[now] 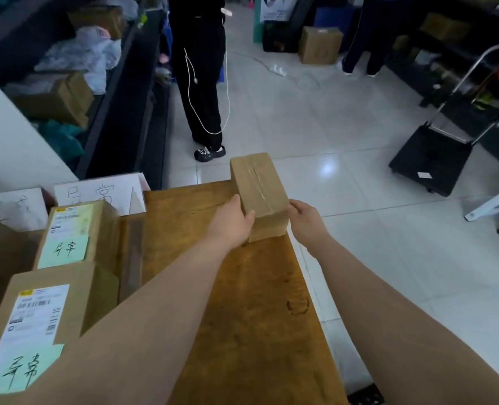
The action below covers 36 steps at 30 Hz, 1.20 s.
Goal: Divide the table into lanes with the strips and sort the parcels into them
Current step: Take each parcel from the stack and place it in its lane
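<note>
While clasped mid-frame between left grip [230,222] and right grip [303,219], both curled round box [260,182]: looks light, stiff; best held by sides.

Looks like a parcel pickup station or stockroom tbh: shelves [119,92] on the far left crammed with boxes [64,97] and poly bags [81,51], labelled cartons [67,229] on the counter [242,317], a trolley [435,159] on the right, tiled floor [330,127].
</note>
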### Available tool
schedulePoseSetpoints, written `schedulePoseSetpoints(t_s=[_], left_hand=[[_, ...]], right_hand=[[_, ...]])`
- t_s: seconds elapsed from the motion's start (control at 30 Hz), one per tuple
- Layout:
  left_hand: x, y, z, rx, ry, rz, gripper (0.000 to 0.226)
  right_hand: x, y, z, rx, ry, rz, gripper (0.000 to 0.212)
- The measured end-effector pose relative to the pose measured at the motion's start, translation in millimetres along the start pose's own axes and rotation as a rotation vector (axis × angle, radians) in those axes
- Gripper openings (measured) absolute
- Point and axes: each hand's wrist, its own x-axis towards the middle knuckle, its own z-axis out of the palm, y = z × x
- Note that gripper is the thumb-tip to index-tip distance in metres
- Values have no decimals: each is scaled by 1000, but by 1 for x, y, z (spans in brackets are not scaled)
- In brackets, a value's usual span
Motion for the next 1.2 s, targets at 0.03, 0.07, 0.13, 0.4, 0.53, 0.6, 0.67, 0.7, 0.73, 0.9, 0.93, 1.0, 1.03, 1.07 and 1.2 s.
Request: schedulePoseSetpoints(t_s=[0.03, 0.07, 0.13, 0.4, 0.53, 0.6, 0.67, 0.7, 0.73, 0.9, 0.93, 1.0, 1.03, 1.07, 1.2], left_hand=[[3, -1, 4, -65, -7, -3, 48], [3, -2, 7, -131, -1, -8, 45], [-3, -6, 11, -222, 27, -27, 43], [-66, -33, 30, -245, 10, -219, 105], [-98, -41, 28, -247, -11, -255, 100], [-115, -43, 27, -337, -47, -271, 91], [-131, -47, 29, -405, -88, -302, 95], [-138, -49, 30, -426, -93, -316, 97], [-142, -52, 31, -453, -92, -328, 98], [-159, -61, 38, -629, -56, -377, 60], [-161, -62, 40, -662, -40, -403, 56], [-168, -63, 47, -734, -14, -438, 48], [-171, -63, 49, -772, -12, -448, 46], [-175, -63, 51, -814, -17, -458, 44], [-185, -68, 56, -898, 2, -467, 44]], right_hand=[[1, 3, 1, 62, -6, 17, 36], [1, 5, 1, 117, -2, 36, 37], [-6, 11, 2, 203, 14, 75, 33], [-83, 32, 11, 294, -53, 23, 23], [-112, 45, 17, 356, -202, 141, 57], [-121, 52, 21, 405, -266, 256, 88], [-132, 53, 23, 413, -308, 308, 96], [-136, 53, 23, 399, -310, 301, 89], [-140, 52, 23, 381, -300, 286, 80], [-156, 53, 15, 381, -136, 263, 26], [-159, 54, 14, 381, -111, 248, 18], [-165, 56, 11, 361, -98, 206, 26], [-167, 57, 10, 346, -99, 192, 29], [-170, 58, 9, 335, -99, 179, 29], [-178, 54, 3, 354, -97, 127, 29]])
